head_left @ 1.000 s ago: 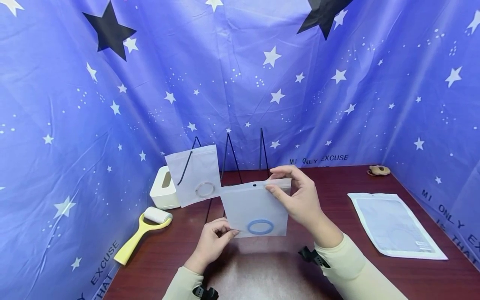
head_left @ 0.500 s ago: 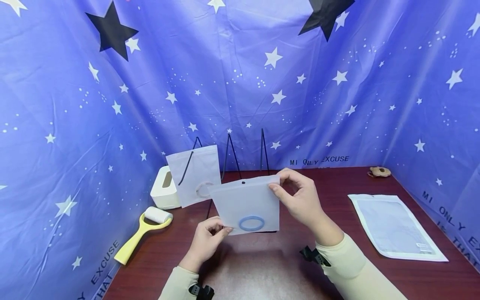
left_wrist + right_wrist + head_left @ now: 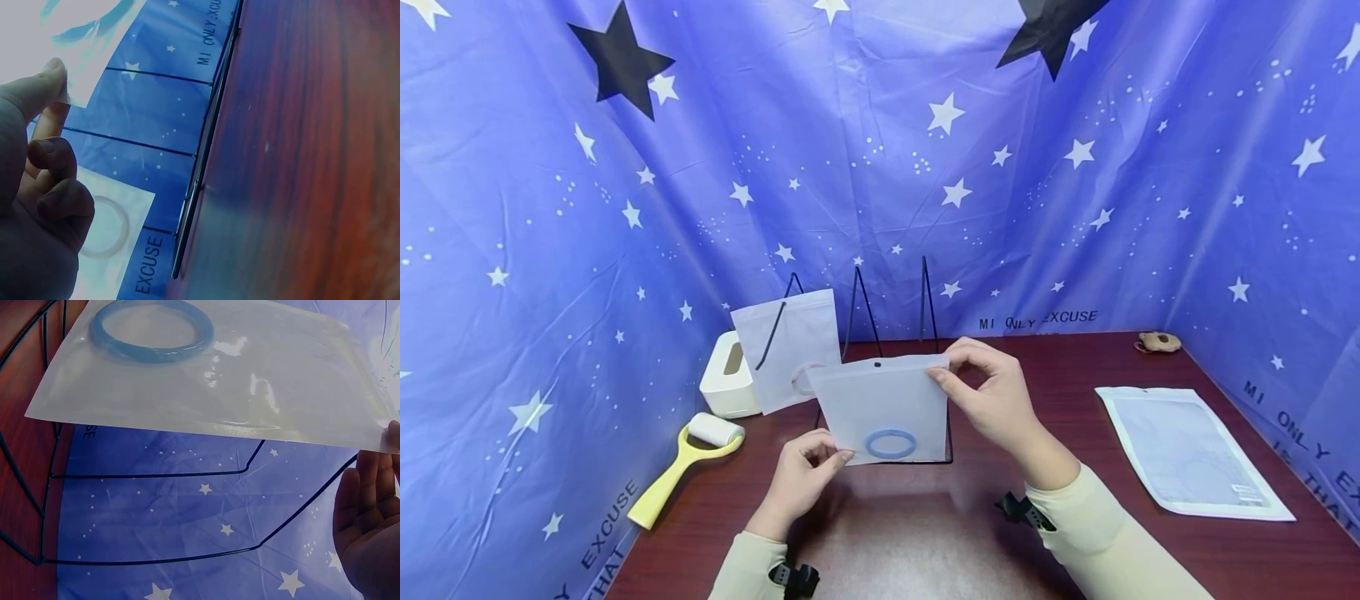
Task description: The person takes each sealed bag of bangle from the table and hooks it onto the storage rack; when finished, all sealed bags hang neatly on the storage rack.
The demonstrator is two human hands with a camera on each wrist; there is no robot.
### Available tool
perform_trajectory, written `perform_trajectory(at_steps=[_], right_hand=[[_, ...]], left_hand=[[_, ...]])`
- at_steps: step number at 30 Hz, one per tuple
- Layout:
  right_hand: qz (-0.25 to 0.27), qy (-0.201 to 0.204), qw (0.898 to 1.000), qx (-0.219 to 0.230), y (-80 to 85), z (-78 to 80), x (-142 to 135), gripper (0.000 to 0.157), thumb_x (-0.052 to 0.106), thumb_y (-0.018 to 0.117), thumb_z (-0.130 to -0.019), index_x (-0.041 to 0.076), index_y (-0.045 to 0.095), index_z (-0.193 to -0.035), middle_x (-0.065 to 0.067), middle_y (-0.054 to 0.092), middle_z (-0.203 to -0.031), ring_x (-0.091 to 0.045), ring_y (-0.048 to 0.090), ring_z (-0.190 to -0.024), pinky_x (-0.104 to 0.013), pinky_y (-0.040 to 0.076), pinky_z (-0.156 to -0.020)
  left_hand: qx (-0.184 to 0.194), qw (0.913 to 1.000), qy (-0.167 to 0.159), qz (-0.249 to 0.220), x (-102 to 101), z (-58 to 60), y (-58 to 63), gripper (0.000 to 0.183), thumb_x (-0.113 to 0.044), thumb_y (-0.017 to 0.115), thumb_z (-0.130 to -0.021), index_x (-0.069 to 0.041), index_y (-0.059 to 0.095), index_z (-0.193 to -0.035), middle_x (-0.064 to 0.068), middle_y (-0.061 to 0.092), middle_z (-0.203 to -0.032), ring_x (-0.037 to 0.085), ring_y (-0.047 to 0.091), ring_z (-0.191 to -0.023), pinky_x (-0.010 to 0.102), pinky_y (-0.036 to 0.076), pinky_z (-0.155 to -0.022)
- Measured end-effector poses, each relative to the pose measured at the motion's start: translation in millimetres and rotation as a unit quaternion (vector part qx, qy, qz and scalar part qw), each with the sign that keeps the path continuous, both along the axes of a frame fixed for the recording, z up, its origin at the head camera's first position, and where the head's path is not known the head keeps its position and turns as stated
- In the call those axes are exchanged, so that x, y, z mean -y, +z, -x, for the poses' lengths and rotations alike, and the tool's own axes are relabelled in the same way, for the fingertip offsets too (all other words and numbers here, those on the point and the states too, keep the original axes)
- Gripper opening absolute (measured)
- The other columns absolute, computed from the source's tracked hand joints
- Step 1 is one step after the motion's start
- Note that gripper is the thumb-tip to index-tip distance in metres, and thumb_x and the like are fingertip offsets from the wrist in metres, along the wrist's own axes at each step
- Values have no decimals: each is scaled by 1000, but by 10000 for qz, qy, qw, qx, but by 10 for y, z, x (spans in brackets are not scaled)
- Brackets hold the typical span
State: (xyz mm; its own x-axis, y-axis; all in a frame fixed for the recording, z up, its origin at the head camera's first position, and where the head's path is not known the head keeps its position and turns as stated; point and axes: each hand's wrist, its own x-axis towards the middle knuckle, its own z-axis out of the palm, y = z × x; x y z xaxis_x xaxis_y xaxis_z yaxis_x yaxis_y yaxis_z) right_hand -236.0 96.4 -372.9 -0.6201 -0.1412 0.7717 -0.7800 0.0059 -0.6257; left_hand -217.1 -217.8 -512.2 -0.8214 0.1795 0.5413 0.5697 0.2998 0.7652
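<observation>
Both hands are engaged: the left hand (image 3: 801,475) pinches the lower left corner of a translucent white bag (image 3: 880,404), the right hand (image 3: 996,392) its upper right corner; the bag is held up over the worktop (image 3: 910,533), before a black wire rack (image 3: 150,560), with a blue ring (image 3: 153,355) inside near its bottom edge. A second bag (image 3: 786,342) hangs on the rack at left; a yellow-handled roller (image 3: 666,487) lies farther left.
</observation>
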Motion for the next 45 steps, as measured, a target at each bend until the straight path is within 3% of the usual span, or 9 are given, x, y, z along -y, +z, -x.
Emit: perform_trajectory(at_steps=[6,11,17,27,32,36,43,45], right_hand=[[61,35,9999,134,-22,31,28,11,0,81,-90,9,75,-87,-6,66,-85,-18,59,-75,-26,49,-59],[37,105,9998,183,-49,68,54,5,2,80,-91,4,76,-89,-6,66,-86,-18,59,-74,-26,50,-61],[89,79,9995,288,-57,101,109,11,-10,77,-87,0,76,-89,-9,66,-85,-14,57,-71,-23,46,-58],[110,161,9988,458,140,-52,276,13,-15,76,-86,-4,72,-82,-12,65,-79,-14,51,-62,-22,42,-54],[26,59,9986,531,-7,84,328,10,-11,78,-87,-2,75,-84,-11,65,-77,-22,49,-59,-24,40,-52],[-26,51,9983,583,-142,198,349,10,-4,81,-89,5,78,-86,-8,66,-77,-19,51,-59,-26,42,-51],[-30,89,9984,566,-190,249,398,8,7,83,-91,12,79,-87,-3,68,-79,-16,55,-63,-24,45,-54],[1,120,9982,589,-189,248,418,8,8,83,-91,12,79,-86,-3,68,-80,-16,55,-64,-24,45,-54]], left_hand=[[71,10000,-7,53,56,12,-1,10,-12,83,-91,-9,75,-88,-7,53,-59,5,46,-56,23,40,-49],[192,9997,140,-4,109,23,-4,15,-5,84,-88,-16,74,-86,-4,53,-59,6,46,-55,23,39,-50],[351,9987,373,9,137,35,5,19,0,84,-86,-13,71,-84,3,53,-59,8,45,-55,23,38,-50],[505,9967,629,-3,122,-93,237,20,-1,82,-89,-10,66,-81,3,46,-58,7,41,-52,24,36,-48],[733,9935,858,144,164,-90,235,19,-5,82,-90,-12,67,-80,1,48,-59,7,42,-52,24,36,-50],[944,9910,938,166,182,-87,253,20,-5,82,-90,-12,67,-79,2,50,-60,9,43,-53,23,36,-52],[1145,9887,956,156,219,-66,240,22,-4,81,-91,-11,65,-77,5,49,-60,10,43,-53,22,35,-51],[1161,9882,980,168,259,-20,167,21,-4,81,-91,-10,66,-78,5,49,-60,8,42,-52,22,35,-51]])
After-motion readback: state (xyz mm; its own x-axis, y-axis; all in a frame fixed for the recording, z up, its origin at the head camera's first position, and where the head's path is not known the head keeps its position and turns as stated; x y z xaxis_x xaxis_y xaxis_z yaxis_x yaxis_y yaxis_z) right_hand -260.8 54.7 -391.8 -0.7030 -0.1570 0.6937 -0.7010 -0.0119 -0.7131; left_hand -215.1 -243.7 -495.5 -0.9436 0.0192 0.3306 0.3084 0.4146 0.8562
